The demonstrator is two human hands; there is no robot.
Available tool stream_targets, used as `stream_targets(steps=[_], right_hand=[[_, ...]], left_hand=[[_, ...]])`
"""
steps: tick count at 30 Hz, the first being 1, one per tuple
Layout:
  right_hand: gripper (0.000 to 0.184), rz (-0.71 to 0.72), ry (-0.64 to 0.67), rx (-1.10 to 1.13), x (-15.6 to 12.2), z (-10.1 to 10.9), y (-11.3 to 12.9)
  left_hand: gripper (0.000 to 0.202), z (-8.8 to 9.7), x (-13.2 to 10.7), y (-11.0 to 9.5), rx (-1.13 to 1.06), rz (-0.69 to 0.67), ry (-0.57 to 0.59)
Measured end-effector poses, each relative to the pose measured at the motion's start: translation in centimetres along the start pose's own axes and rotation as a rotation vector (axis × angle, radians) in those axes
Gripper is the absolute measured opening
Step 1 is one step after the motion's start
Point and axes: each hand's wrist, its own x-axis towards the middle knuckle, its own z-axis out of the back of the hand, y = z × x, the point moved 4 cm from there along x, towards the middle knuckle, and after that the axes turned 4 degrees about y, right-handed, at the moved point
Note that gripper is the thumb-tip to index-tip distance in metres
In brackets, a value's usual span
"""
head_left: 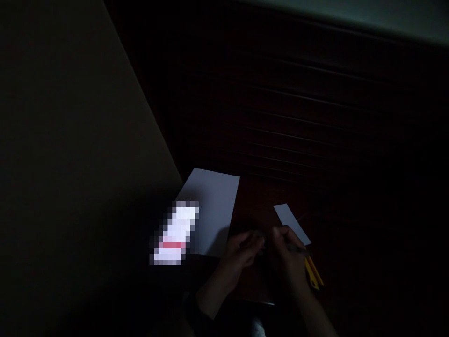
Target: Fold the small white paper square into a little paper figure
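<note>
My left hand (242, 250) is closed, fingertips pinched over the dark tabletop (256, 206); a small dark thing seems to be at them, too dim to name. Just right of it, my right hand (290, 257) is closed around a slim, dark, pen-like stick (297, 248), whose end pokes out past the knuckles. Beside the right wrist lies a yellow utility knife (311, 273), partly hidden by that hand. A narrow white paper strip (293, 222) lies behind my right hand. Left of my left hand rests a larger white sheet of paper (217, 206).
A bright, pixelated phone-like screen (177, 231) overlaps the large sheet's left side. The tabletop's front edge (259, 302) runs below my hands. A pale wall (87, 117) rises at left, and dark ridged panelling (280, 117) stands behind. The whole scene is very dim.
</note>
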Motion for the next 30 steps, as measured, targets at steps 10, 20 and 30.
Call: stream_targets(steps=[10, 20, 30], right_hand=[[0.021, -0.199, 0.128, 0.098, 2.1, 1.5, -4.4], [0.019, -0.092, 0.082, -0.280, 1.8, 1.6, -7.0], [0.014, 0.007, 0.013, -0.430, 1.5, 1.1, -7.0]], left_hand=[[0.032, 0.4, -1.3, 1.7, 1.467, -0.536, -0.091], [0.048, 0.5, -2.0, 4.4, 1.795, -0.531, -0.030], [0.042, -0.1, -2.3, 3.7, 1.790, -0.543, -0.040]])
